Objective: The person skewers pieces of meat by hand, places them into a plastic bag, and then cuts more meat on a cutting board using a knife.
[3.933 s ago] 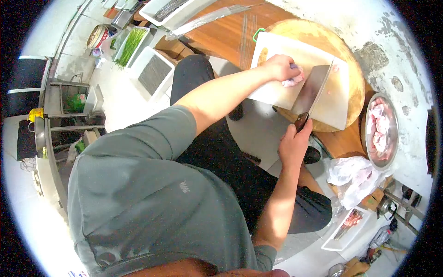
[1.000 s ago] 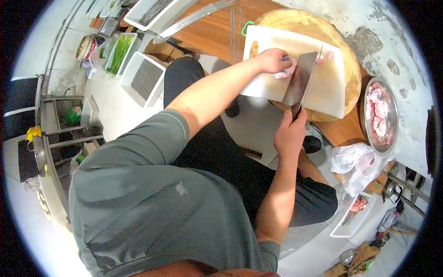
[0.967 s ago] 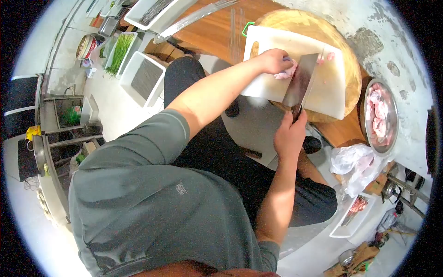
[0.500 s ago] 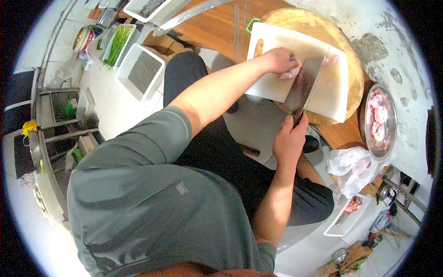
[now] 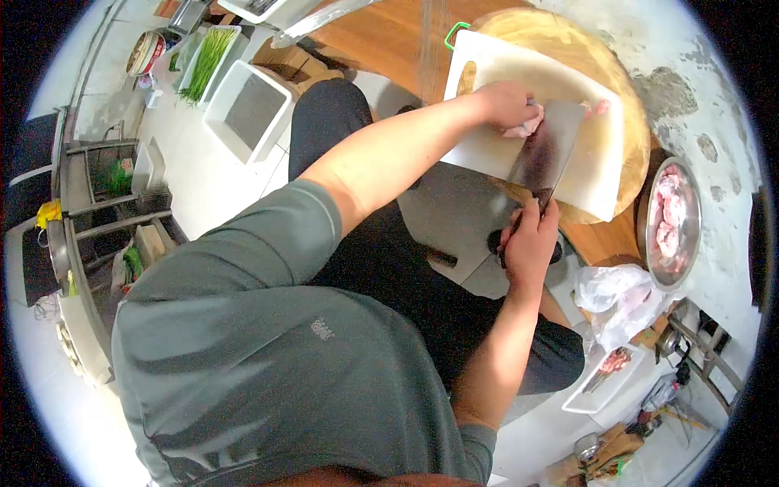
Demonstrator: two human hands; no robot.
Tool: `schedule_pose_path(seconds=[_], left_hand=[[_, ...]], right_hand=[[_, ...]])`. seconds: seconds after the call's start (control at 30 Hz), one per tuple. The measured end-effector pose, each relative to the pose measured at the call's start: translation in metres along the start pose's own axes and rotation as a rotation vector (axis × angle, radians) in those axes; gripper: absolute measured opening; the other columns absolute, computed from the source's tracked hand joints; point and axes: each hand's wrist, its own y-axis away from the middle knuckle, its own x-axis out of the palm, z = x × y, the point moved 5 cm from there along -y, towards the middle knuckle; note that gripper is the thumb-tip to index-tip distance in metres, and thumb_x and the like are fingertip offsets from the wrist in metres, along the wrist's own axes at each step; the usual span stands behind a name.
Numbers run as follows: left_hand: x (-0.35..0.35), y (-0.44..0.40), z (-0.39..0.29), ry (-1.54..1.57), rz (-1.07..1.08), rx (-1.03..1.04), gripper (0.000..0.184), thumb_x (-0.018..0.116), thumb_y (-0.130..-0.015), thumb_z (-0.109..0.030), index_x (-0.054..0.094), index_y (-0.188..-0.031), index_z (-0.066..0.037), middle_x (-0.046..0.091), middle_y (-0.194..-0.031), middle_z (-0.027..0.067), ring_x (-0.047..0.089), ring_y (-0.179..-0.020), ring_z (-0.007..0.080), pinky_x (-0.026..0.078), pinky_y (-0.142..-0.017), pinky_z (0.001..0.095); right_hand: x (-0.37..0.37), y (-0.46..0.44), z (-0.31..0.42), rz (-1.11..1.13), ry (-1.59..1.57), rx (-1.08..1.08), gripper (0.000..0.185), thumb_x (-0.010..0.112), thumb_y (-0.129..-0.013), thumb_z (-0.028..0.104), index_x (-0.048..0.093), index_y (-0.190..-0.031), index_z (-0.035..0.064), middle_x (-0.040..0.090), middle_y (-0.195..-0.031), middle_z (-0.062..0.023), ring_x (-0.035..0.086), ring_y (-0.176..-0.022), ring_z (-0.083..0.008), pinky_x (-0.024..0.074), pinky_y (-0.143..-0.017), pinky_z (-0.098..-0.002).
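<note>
Right grip [image 5: 531,241]: wrapped round cleaver [image 5: 550,150] | left grip [image 5: 506,104]: curled over meat [image 5: 529,126] (jutting out cleaver-side)

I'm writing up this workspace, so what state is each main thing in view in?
Left hand: closed on a meat piece
Right hand: gripping the cleaver
Meat piece: held, partly hidden
Cleaver: held, blade beside the meat piece
Cutting board: lying flat on a round wooden block
Steel bowl: uncovered, holding meat chunks
Plastic bag: crumpled
Green stalks: in an uncovered white tub
White tray: uncovered, holding reddish pieces
</note>
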Motion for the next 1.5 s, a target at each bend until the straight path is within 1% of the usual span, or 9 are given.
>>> schedule_pose_path(seconds=[0.2,0.3,0.5,0.6,0.83,1.07,1.17,1.27,1.5], left_hand=[[0.002,0.001,0.002,0.118,0.007,-0.041,0.044,0.053,-0.091,-0.046,0.067,-0.106,-0.008,0.069,-0.1,0.0198,0.066,-0.095,0.0393,0.052,-0.081,0.0476],[0.004,-0.007,0.005,0.076,0.054,-0.013,0.043,0.055,-0.091,-0.044,0.066,-0.106,-0.006,0.069,-0.1,0.02,0.066,-0.094,0.0388,0.052,-0.08,0.0467],[0.002,-0.005,0.009,0.071,0.02,0.006,0.046,0.055,-0.092,-0.044,0.065,-0.11,-0.003,0.069,-0.103,0.0212,0.067,-0.095,0.0371,0.051,-0.083,0.0436],[-0.006,0.004,0.01,0.135,0.026,-0.012,0.045,0.054,-0.093,-0.043,0.065,-0.112,-0.003,0.068,-0.106,0.0211,0.066,-0.098,0.0357,0.051,-0.086,0.0426],[-0.013,0.008,0.008,0.148,0.063,-0.047,0.044,0.05,-0.097,-0.04,0.063,-0.118,-0.003,0.069,-0.105,0.0187,0.067,-0.096,0.0299,0.051,-0.083,0.0386],[-0.006,0.006,0.012,0.148,0.021,-0.064,0.047,0.049,-0.097,-0.041,0.063,-0.118,-0.002,0.069,-0.104,0.0194,0.067,-0.098,0.0308,0.051,-0.086,0.0382],[-0.009,0.01,0.003,-0.001,-0.039,-0.019,0.049,0.049,-0.096,-0.043,0.063,-0.115,0.0,0.067,-0.105,0.0231,0.065,-0.101,0.0361,0.05,-0.089,0.0413],[-0.005,0.009,0.001,0.004,-0.036,0.013,0.049,0.049,-0.095,-0.043,0.063,-0.111,0.001,0.065,-0.107,0.0262,0.062,-0.104,0.0398,0.048,-0.091,0.0436],[0.002,0.005,0.006,0.08,-0.059,-0.012,0.044,0.053,-0.094,-0.039,0.064,-0.106,0.001,0.069,-0.097,0.0228,0.067,-0.092,0.0361,0.051,-0.083,0.0419]], right_hand=[[0.011,-0.013,-0.008,-0.08,0.271,-0.112,0.025,0.047,-0.099,0.023,0.049,-0.104,-0.0012,0.055,-0.078,-0.0109,0.055,-0.066,-0.0227,0.0457,-0.062,-0.0382],[0.013,-0.03,0.025,-0.11,0.381,-0.092,0.034,0.047,-0.098,0.026,0.049,-0.111,-0.0053,0.062,-0.102,-0.0269,0.059,-0.094,-0.0441,0.0446,-0.085,-0.047],[0.01,-0.038,0.037,-0.179,0.376,-0.081,0.043,0.048,-0.098,0.026,0.044,-0.123,-0.0075,0.059,-0.11,-0.0335,0.058,-0.102,-0.0503,0.0461,-0.088,-0.0511],[-0.001,-0.027,0.023,-0.232,0.139,-0.076,0.036,0.046,-0.098,0.024,0.048,-0.118,-0.0064,0.062,-0.103,-0.0241,0.057,-0.096,-0.0422,0.0429,-0.09,-0.0451],[0.01,-0.017,-0.015,-0.213,0.012,-0.149,0.021,0.047,-0.099,0.02,0.047,-0.106,0.0,0.055,-0.08,-0.0068,0.052,-0.06,-0.0147,0.0459,-0.054,-0.0302],[0.018,0.003,0.003,-0.178,0.065,-0.086,0.031,0.049,-0.098,0.022,0.047,-0.116,-0.004,0.058,-0.081,-0.0095,0.057,-0.075,-0.0211,0.0463,-0.073,-0.0361],[0.02,0.004,0.003,-0.101,0.077,0.009,0.048,0.049,-0.098,0.025,0.036,-0.133,-0.0056,0.06,-0.114,-0.0326,0.059,-0.104,-0.0501,0.0476,-0.087,-0.0511],[0.025,0.002,-0.004,-0.216,0.051,-0.163,0.028,0.048,-0.098,0.022,0.048,-0.11,-0.0036,0.057,-0.08,-0.0098,0.057,-0.071,-0.0204,0.0472,-0.065,-0.0353],[0.033,-0.006,-0.002,-0.209,-0.089,-0.078,0.021,0.047,-0.098,0.02,0.046,-0.101,-0.0009,0.054,-0.077,-0.0071,0.052,-0.058,-0.015,0.0417,-0.046,-0.0299]])
